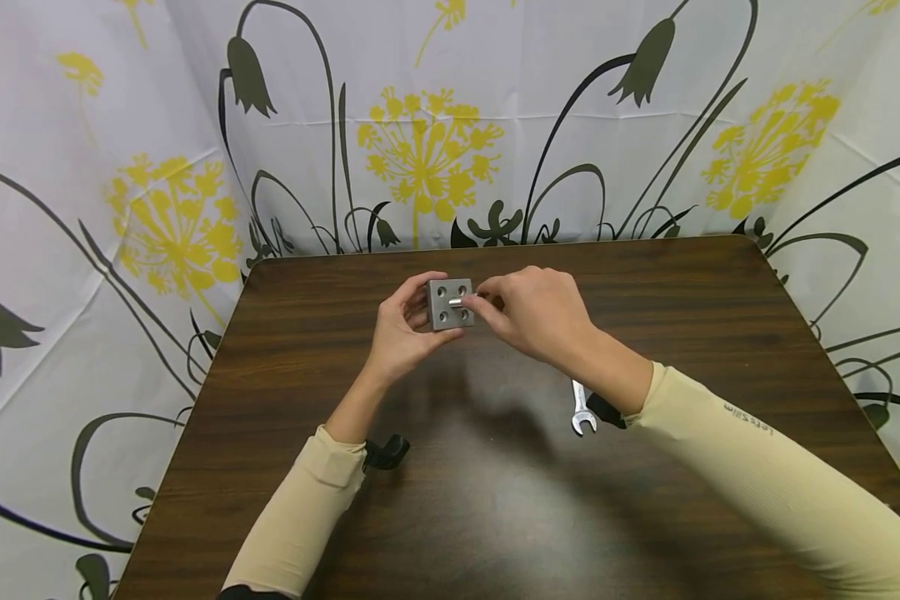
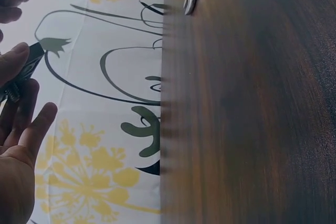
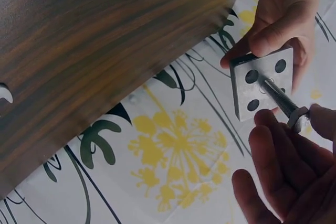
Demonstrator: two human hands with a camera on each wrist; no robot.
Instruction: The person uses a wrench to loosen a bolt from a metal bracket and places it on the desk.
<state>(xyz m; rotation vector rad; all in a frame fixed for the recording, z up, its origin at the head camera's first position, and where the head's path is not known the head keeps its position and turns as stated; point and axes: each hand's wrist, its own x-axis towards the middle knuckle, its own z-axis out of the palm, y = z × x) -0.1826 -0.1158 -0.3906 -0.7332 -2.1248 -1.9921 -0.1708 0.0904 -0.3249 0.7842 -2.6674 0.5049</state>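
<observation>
A square grey metal block [image 1: 437, 315] with several round holes is held up over the table by my left hand [image 1: 405, 329], thumb on one edge and fingers on the opposite one. My right hand [image 1: 542, 312] pinches a threaded bolt [image 3: 282, 98] by its head. In the right wrist view the bolt's shank meets the middle of the block's face, among the holes, and slants out toward my right thumb. The left wrist view catches only a dark edge of the block [image 2: 34, 57] beside my left fingers.
An open-ended wrench [image 1: 582, 412] lies on the dark wood table [image 1: 330, 333], partly hidden under my right forearm. Black wrist mounts [image 1: 387, 452] sit at both sleeve cuffs. A white curtain [image 1: 510, 167] with yellow and grey flowers hangs behind the table's far edge.
</observation>
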